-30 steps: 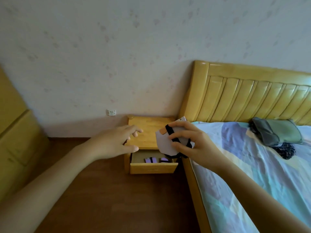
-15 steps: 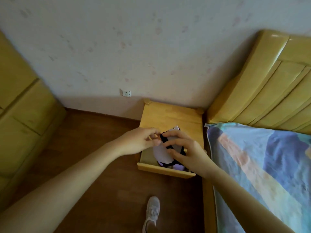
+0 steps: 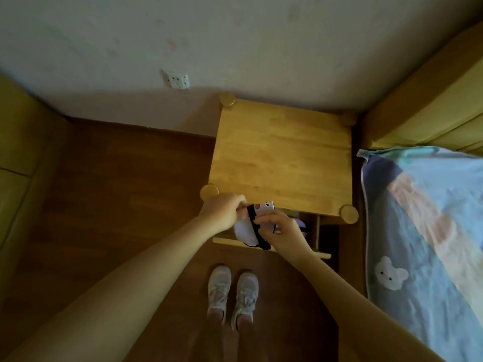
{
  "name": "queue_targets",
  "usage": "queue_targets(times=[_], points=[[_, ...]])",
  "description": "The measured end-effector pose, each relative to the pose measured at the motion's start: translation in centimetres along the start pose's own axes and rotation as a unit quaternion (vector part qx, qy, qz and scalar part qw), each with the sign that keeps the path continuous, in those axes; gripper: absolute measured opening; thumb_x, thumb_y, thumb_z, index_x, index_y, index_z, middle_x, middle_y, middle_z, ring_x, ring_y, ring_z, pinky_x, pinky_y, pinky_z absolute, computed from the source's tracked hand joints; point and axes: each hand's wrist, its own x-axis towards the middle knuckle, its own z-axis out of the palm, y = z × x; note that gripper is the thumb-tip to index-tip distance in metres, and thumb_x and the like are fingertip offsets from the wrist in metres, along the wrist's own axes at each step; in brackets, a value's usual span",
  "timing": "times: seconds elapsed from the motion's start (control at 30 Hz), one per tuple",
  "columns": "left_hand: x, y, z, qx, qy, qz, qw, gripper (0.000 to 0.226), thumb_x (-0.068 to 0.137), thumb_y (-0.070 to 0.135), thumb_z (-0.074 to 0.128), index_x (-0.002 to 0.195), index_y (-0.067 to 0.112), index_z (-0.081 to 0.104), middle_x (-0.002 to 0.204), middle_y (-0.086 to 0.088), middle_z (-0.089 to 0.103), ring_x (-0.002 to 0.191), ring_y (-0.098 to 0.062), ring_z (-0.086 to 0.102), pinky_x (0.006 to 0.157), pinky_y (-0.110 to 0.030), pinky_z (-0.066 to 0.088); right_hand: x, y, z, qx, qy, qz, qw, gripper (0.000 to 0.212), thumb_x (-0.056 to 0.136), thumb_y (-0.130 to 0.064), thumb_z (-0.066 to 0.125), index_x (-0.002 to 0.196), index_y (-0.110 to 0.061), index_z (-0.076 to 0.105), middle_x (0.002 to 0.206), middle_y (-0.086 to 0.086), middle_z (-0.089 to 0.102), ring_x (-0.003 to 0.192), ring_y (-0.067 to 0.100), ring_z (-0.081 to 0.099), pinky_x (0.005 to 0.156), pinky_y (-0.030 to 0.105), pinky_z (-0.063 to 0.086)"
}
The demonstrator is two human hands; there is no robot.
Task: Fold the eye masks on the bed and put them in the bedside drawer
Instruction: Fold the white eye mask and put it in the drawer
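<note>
White and folded, the eye mask (image 3: 245, 232) is pinched by both the left hand (image 3: 223, 214) and right hand (image 3: 281, 231) just above the open drawer (image 3: 317, 228); lowering it flat should keep the fold together.

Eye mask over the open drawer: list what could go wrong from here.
1. Both hands, left and right, pinch the folded mask. Once either grip lets go, the black strap could spring and the fold might open.
2. The drawer looks only partly pulled out under the nightstand top, so the mask could catch on its front edge.
3. A purple item already lies inside; the mask may land on it and slip unfolded.
</note>
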Motion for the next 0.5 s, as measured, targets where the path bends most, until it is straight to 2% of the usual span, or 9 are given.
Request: queue_targets(times=[0.13, 0.2, 0.27, 0.33, 0.4, 0.5], points=[[4.9, -2.6, 4.1, -0.026, 0.023, -0.029, 0.999, 0.024, 0.094, 0.021, 0.055, 0.117, 0.018, 0.058, 0.114, -0.002, 0.064, 0.098, -0.021, 0.062, 0.080, -0.040, 0.053, 3.6, 4.5, 3.2, 0.041, 0.006, 0.065, 0.997, 0.019, 0.091, -0.008, 0.059, 0.108, -0.011, 0.068, 0.107, -0.006, 0.059, 0.103, 0.015, 0.058, 0.074, 0.014, 0.047], [7.1, -3.6, 5.7, -0.028, 0.038, -0.036, 0.998, 0.022, 0.095, 0.017, 0.052, 0.115, 0.017, 0.059, 0.113, -0.003, 0.064, 0.095, -0.022, 0.062, 0.078, -0.038, 0.053, 5.5, 6.4, 4.5, 0.079, 0.016, 0.108, 0.991, 0.020, 0.091, -0.010, 0.059, 0.110, -0.011, 0.067, 0.112, 0.001, 0.061, 0.103, 0.016, 0.058, 0.070, 0.013, 0.047], [8.9, -4.6, 7.3, -0.015, 0.050, -0.048, 0.997, 0.019, 0.094, 0.011, 0.050, 0.108, 0.018, 0.060, 0.107, -0.002, 0.065, 0.089, -0.022, 0.062, 0.072, -0.038, 0.053, 7.1, 8.0, 5.6, 0.117, 0.029, 0.142, 0.982, 0.021, 0.093, -0.014, 0.057, 0.112, -0.009, 0.066, 0.112, 0.004, 0.063, 0.104, 0.018, 0.060, 0.074, 0.016, 0.047], [10.3, -5.6, 8.9, -0.001, 0.056, -0.068, 0.996, 0.016, 0.092, 0.009, 0.050, 0.101, 0.018, 0.060, 0.099, -0.004, 0.065, 0.083, -0.023, 0.061, 0.069, -0.039, 0.052, 8.5, 9.2, 6.5, 0.135, 0.036, 0.163, 0.977, 0.023, 0.095, -0.016, 0.054, 0.113, -0.007, 0.066, 0.103, -0.001, 0.065, 0.102, 0.018, 0.061, 0.076, 0.018, 0.047], [11.4, -6.4, 10.4, 0.006, 0.064, -0.084, 0.994, 0.017, 0.089, 0.008, 0.049, 0.098, 0.017, 0.060, 0.096, -0.005, 0.064, 0.082, -0.024, 0.060, 0.064, -0.036, 0.049, 9.4, 10.4, 7.3, 0.145, 0.034, 0.184, 0.972, 0.022, 0.096, -0.017, 0.053, 0.111, -0.007, 0.065, 0.093, -0.007, 0.062, 0.096, 0.015, 0.061, 0.071, 0.015, 0.045], [12.4, -6.9, 12.4, 0.035, 0.066, -0.083, 0.994, 0.024, 0.090, 0.006, 0.045, 0.104, 0.015, 0.062, 0.102, -0.008, 0.064, 0.091, -0.028, 0.062, 0.065, -0.035, 0.044, 10.5, 12.1, 8.3, 0.137, 0.024, 0.207, 0.968, 0.021, 0.097, -0.023, 0.051, 0.107, -0.009, 0.064, 0.083, -0.011, 0.058, 0.080, 0.004, 0.056, 0.063, 0.015, 0.041]])
